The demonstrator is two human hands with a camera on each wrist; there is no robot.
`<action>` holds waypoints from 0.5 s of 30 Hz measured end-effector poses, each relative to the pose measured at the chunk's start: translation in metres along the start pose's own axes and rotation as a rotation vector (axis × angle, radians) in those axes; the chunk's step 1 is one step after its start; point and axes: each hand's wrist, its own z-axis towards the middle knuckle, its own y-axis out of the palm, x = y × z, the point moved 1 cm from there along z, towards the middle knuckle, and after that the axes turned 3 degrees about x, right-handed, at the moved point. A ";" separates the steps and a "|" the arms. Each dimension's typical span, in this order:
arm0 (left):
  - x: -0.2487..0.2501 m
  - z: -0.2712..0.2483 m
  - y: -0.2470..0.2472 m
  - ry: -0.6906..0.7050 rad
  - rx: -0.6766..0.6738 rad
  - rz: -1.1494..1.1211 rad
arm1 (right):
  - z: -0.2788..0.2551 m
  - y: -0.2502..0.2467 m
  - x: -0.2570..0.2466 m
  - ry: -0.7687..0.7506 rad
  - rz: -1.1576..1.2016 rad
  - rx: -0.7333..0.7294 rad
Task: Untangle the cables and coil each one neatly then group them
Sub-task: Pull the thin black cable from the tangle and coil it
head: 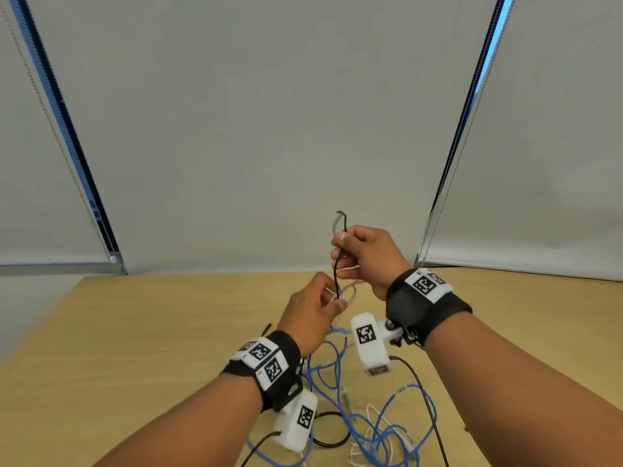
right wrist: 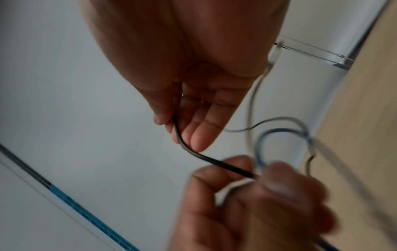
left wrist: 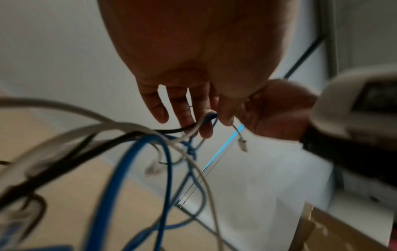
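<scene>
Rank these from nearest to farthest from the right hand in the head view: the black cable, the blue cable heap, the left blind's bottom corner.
From the right hand:
1. black cable: pinched in its fingers, running down to the left hand.
2. blue cable heap: below, on the table toward the person.
3. left blind's bottom corner: far left, behind the table edge.
</scene>
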 end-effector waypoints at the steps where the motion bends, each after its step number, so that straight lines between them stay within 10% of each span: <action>1: -0.008 -0.001 0.003 0.000 -0.049 0.035 | 0.001 -0.001 -0.002 0.004 0.025 0.015; 9: -0.067 -0.016 -0.002 -0.229 -0.295 0.272 | 0.016 -0.024 -0.028 -0.017 0.293 0.156; 15: -0.037 0.008 -0.020 -0.021 -0.110 0.071 | 0.020 -0.034 -0.006 0.059 0.012 0.195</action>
